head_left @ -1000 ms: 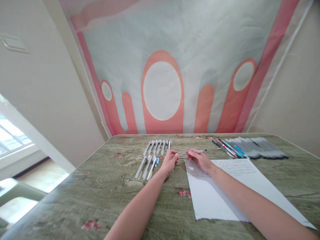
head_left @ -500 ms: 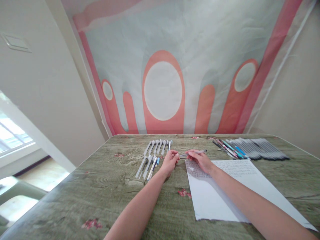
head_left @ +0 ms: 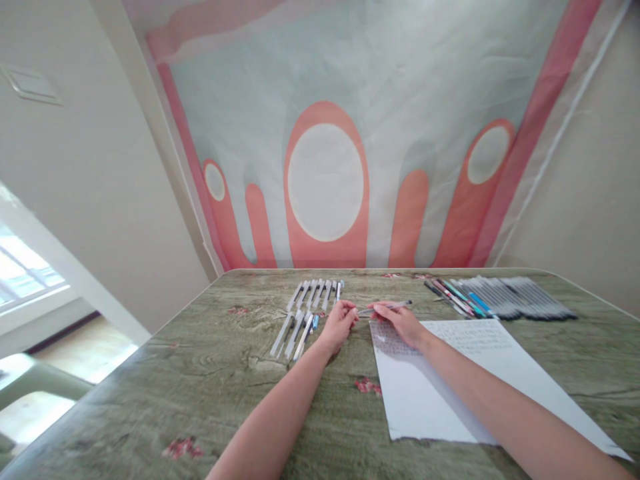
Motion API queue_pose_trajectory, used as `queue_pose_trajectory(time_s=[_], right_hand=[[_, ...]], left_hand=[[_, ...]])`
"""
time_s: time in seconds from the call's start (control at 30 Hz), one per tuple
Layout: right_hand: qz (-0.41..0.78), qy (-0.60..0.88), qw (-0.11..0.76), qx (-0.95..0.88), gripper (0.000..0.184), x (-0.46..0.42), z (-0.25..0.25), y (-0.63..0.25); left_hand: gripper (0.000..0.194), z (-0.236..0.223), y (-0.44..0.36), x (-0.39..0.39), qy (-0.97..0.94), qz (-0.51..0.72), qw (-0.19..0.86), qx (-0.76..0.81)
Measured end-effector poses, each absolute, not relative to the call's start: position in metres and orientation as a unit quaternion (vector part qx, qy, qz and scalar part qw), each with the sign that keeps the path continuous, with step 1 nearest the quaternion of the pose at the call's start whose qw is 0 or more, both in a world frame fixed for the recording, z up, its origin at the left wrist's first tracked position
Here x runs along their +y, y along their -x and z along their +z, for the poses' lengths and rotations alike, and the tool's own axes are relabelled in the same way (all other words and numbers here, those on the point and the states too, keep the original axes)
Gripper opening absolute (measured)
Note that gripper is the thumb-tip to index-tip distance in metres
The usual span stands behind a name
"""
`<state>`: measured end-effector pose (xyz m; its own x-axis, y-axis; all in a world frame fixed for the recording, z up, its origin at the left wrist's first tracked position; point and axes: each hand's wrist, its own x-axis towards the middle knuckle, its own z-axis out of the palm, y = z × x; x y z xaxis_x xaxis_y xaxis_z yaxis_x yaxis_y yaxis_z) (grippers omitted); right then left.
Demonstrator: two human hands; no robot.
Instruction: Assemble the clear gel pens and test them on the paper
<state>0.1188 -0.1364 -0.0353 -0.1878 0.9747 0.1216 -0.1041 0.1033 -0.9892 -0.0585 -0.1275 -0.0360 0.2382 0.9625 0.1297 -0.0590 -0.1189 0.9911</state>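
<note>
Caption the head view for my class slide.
Right hand holds a pen, its end at the left hand, with paper lying nearby.

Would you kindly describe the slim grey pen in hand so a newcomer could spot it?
On the greenish wood-patterned table, find the white paper sheet. At its far left corner, a bare right hand holds the slim grey dark-ended pen, unlike the colourful pens lying nearby.
</note>
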Motion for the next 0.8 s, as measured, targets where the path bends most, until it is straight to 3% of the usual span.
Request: queue_pose_trajectory(time_s=[0.17,0.37,0.57,0.8], right_hand=[[0.568,0.386,0.549,-0.477,0.025,-0.131,-0.038,-0.118],[0.591,0.366,0.593,-0.407,0.02,-0.128,-0.037,-0.12],[0.59,0.347,0.619,-0.386,0.021,-0.128,-0.037,-0.118],[0.61,0.331,0.624,-0.359,0.016,-0.123,-0.043,-0.121]], left_hand=[[0.016,-0.034,0.057,-0.128,-0.598,0.477,0.477,0.433],[0.019,-0.032,0.063,-0.132,-0.732,0.471,0.211,0.444],[0.033,-0.04,0.06,-0.13,-0.775,0.408,0.192,0.443],[0.021,-0.045,0.06,-0.129,-0.814,0.338,0.135,0.454]])
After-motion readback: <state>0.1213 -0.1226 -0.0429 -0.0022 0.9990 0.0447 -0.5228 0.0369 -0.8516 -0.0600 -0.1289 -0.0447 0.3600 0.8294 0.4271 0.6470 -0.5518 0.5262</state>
